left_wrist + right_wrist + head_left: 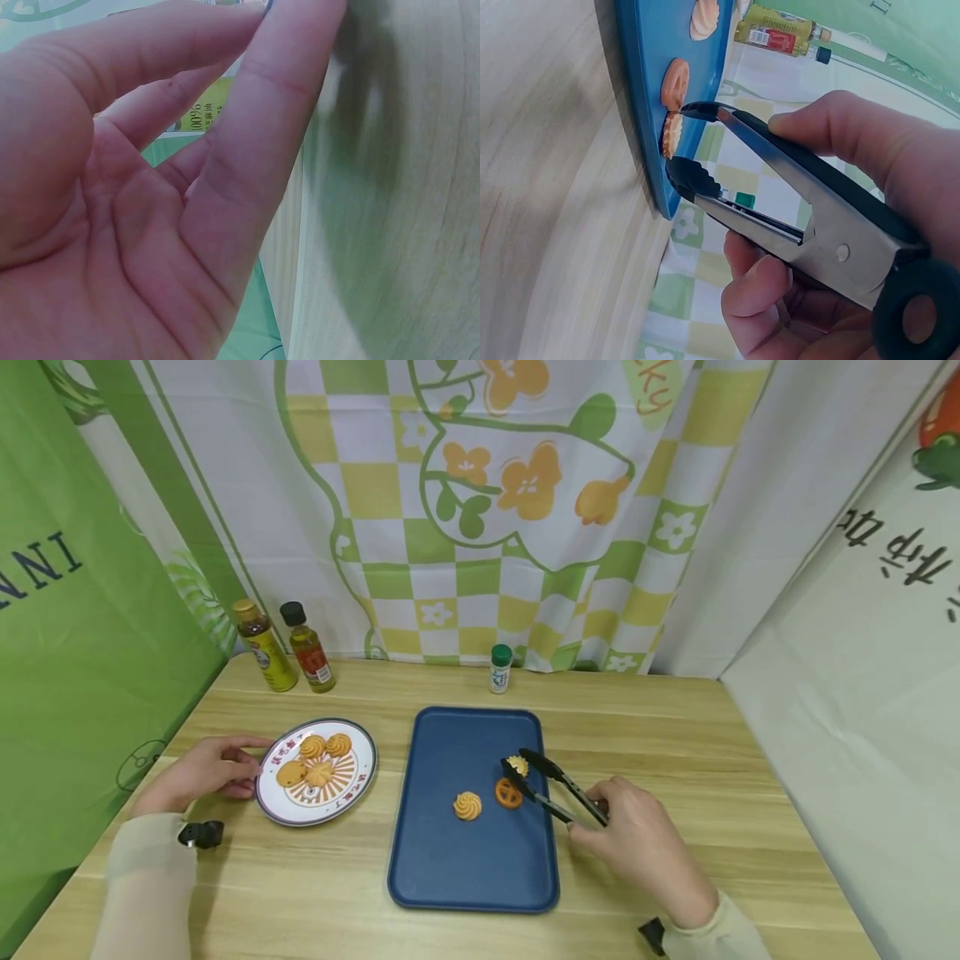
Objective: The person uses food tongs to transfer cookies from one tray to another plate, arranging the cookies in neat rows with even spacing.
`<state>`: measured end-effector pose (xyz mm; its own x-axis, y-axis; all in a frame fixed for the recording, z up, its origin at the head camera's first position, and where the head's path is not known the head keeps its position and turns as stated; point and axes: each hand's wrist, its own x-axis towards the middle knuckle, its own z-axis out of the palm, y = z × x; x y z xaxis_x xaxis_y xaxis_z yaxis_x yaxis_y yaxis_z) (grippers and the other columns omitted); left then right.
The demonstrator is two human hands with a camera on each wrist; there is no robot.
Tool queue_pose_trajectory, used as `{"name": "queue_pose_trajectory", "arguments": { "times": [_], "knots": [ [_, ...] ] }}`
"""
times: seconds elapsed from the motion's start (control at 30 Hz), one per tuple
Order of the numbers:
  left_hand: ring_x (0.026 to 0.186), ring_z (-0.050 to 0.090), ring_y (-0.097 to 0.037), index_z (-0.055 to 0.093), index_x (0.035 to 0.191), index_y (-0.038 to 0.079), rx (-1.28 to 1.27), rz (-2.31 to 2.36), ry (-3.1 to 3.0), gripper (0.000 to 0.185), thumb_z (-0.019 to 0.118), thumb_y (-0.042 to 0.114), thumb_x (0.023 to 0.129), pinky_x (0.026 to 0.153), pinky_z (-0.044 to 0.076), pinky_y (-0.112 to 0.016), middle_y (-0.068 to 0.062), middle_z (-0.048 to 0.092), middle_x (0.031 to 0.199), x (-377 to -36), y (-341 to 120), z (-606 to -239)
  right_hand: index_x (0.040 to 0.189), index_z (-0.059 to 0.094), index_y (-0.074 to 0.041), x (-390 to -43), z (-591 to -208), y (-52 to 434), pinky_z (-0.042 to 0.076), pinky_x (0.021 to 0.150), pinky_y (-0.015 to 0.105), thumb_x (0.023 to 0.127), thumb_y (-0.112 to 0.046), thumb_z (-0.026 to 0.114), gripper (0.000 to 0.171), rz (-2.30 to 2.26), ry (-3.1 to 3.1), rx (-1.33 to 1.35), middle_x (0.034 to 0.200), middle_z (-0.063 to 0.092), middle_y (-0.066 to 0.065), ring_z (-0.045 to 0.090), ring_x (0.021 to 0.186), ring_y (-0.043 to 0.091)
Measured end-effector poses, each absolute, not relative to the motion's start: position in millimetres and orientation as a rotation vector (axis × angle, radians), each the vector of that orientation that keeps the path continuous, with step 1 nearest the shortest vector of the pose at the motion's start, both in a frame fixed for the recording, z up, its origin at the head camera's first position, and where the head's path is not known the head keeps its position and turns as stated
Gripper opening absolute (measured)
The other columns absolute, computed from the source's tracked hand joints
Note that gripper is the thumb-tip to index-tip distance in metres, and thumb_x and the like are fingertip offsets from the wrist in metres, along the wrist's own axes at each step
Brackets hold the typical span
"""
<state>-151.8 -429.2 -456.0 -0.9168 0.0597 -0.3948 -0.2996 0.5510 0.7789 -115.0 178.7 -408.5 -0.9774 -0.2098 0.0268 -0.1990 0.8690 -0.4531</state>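
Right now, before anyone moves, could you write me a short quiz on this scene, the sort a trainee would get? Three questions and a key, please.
1. Which hand holds the black-tipped metal tongs: A, left; B, right; C, both?
2. True or false: the small shaker with a green cap stands beyond the far edge of the rectangular blue tray.
3. How many small brown and yellow cookies lie on that tray?

Key: 1. B, the right hand. 2. True. 3. Three.
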Motion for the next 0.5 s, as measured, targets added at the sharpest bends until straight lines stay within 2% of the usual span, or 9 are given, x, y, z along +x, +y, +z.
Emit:
{"name": "queue_pose_trajectory", "arguments": {
  "times": [0.23, 0.5],
  "knots": [
    [0.091, 0.074, -0.016, 0.039, 0.166, -0.011, -0.196, 1.309, 2.417, 0.059, 0.06, 0.001, 0.112, 0.081, 0.073, -0.03, -0.025, 0.066, 0.126, -152.3, -430.3, -455.9, 0.113, 0.082, -0.002, -118.8, -407.9, 177.6, 0.06, 0.074, 0.042, 0.083, -0.029, 0.09, 0.041, -0.74, 3.031, -0.336, 0.097, 0.073, 0.005, 0.063, 0.083, 0.02],
    [0.091, 0.075, -0.016, 0.04, 0.166, -0.012, -0.19, 1.312, 2.42, 0.059, 0.06, 0.0, 0.112, 0.08, 0.073, -0.031, -0.025, 0.066, 0.125, -151.2, -428.0, -454.8, 0.12, 0.08, 0.0, -121.7, -404.1, 173.3, 0.06, 0.075, 0.043, 0.081, -0.036, 0.091, 0.054, -0.689, 2.982, -0.329, 0.099, 0.072, 0.006, 0.063, 0.085, 0.022]
  ]
}}
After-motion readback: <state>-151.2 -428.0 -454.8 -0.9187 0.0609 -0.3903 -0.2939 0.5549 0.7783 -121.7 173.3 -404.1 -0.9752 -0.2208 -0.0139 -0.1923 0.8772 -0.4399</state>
